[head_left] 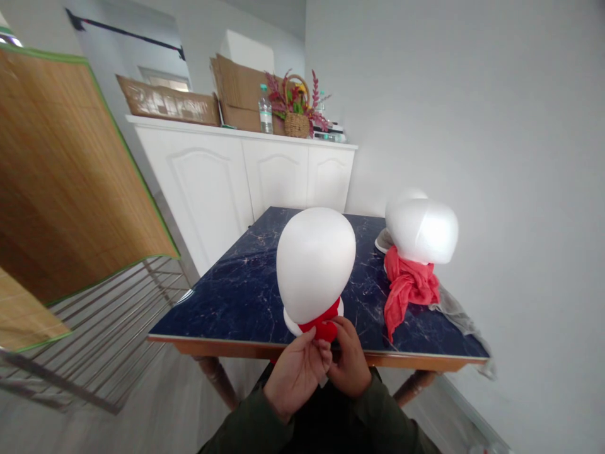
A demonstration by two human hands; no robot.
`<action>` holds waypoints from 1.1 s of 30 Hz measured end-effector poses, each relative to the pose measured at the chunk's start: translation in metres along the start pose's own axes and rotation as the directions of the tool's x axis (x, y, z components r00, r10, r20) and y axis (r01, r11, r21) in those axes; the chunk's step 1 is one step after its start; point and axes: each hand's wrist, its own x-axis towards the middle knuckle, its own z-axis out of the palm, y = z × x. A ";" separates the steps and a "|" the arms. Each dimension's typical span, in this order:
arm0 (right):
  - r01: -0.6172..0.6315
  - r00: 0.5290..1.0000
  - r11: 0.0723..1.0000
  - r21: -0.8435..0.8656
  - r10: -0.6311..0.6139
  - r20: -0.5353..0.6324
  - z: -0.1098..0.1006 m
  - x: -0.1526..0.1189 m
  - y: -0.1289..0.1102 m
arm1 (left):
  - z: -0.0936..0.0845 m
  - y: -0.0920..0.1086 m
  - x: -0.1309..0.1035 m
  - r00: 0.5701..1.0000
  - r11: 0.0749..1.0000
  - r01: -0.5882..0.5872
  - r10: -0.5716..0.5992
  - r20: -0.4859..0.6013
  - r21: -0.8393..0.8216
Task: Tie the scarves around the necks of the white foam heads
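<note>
A smooth white mannequin head (316, 261) stands at the front edge of the table. Red cloth, apparently a scarf (326, 331), goes round its neck and bunches into a knot or fold at the near side. My left hand (297, 373) pinches this bunch from the left, palm turned up. From the right, my right hand (350, 359) grips the same cloth between thumb and fingers. The fingertips of both hands nearly meet below the bunch. The back of the neck is hidden by the head.
At the right of the dark blue marbled table (227, 284) are more white mannequin heads (425, 228), with a coral scarf (410, 287) and grey cloth (456, 309). Behind stands a white cabinet (208, 176) carrying boxes, a bottle (265, 113) and a flower basket (297, 125). A metal rack (123, 328) holds bamboo mats leftward.
</note>
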 end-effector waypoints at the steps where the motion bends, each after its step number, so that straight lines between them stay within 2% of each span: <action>1: -0.045 0.999 0.998 0.045 0.045 0.002 0.001 0.000 -0.004 | 0.000 -0.002 0.000 1.000 1.000 -0.009 0.009 -0.007 0.027; 4: -0.239 0.970 0.938 0.252 0.244 0.012 0.000 0.001 -0.004 | 0.000 -0.003 0.001 0.999 0.993 -0.045 0.047 -0.016 0.111; 5: -0.326 0.940 0.871 0.367 0.340 0.028 -0.001 0.002 -0.002 | -0.001 -0.002 0.002 0.998 0.990 -0.054 0.057 -0.021 0.127; 7: -0.453 0.854 0.660 0.600 0.514 0.079 -0.006 0.002 0.003 | -0.002 0.001 0.005 0.998 0.992 -0.046 0.050 -0.031 0.121; 9: -0.481 0.790 0.477 0.735 0.600 0.128 -0.013 0.002 0.007 | -0.003 0.004 0.008 0.999 0.997 -0.014 0.017 -0.041 0.081; 10: -0.481 0.780 0.440 0.758 0.610 0.140 -0.017 0.001 0.008 | -0.004 0.005 0.010 0.999 0.998 0.000 0.003 -0.042 0.061; 12: -0.477 0.788 0.449 0.756 0.600 0.140 -0.025 0.001 0.009 | -0.006 0.007 0.013 0.999 0.998 -0.013 0.015 -0.034 0.057; 14: -0.469 0.797 0.469 0.748 0.591 0.128 -0.031 0.001 0.010 | -0.009 0.006 0.016 0.998 0.984 -0.069 0.070 -0.003 0.162; 15: -0.462 0.798 0.461 0.758 0.589 0.129 -0.033 0.001 0.010 | -0.011 0.005 0.017 0.994 0.957 -0.107 0.103 0.028 0.268; 16: -0.459 0.797 0.438 0.773 0.588 0.140 -0.034 0.001 0.009 | -0.014 0.003 0.018 0.987 0.901 -0.162 0.145 0.073 0.403; 17: -0.459 0.795 0.409 0.789 0.585 0.159 -0.034 0.001 0.009 | -0.017 0.000 0.019 0.973 0.798 -0.230 0.188 0.133 0.557; 18: -0.456 0.795 0.387 0.801 0.582 0.171 -0.034 0.001 0.007 | -0.020 -0.002 0.019 0.952 0.639 -0.304 0.228 0.203 0.707; 20: -0.430 0.805 0.415 0.802 0.578 0.133 -0.034 0.001 0.004 | -0.025 -0.005 0.019 0.901 0.207 -0.394 0.279 0.331 0.896; 21: -0.401 0.812 0.466 0.789 0.579 0.071 -0.035 0.001 0.002 | -0.028 -0.005 0.019 0.882 0.000 -0.393 0.282 0.377 0.919; 22: -0.363 0.816 0.524 0.771 0.578 -0.009 -0.038 0.001 0.000 | -0.030 -0.004 0.019 0.870 -0.168 -0.376 0.275 0.410 0.911; 23: -0.321 0.814 0.573 0.754 0.574 -0.089 -0.044 0.002 -0.001 | -0.031 -0.002 0.019 0.861 -0.288 -0.359 0.264 0.434 0.888; 25: -0.256 0.801 0.607 0.752 0.569 -0.187 -0.061 0.007 -0.002 | -0.033 0.004 0.020 0.840 -0.419 -0.360 0.244 0.485 0.833; 28: -0.257 0.787 0.581 0.772 0.590 -0.181 -0.098 0.021 0.009 | -0.034 0.014 0.022 0.813 -0.506 -0.372 0.226 0.536 0.778; 31: -0.350 0.756 0.721 0.598 0.594 -0.274 -0.130 0.039 0.038 | -0.034 0.020 0.024 0.819 -0.548 -0.340 0.227 0.527 0.764; 33: -0.411 0.743 0.803 0.431 0.569 -0.352 -0.139 0.049 0.060 | -0.034 0.021 0.023 0.817 -0.561 -0.322 0.242 0.524 0.762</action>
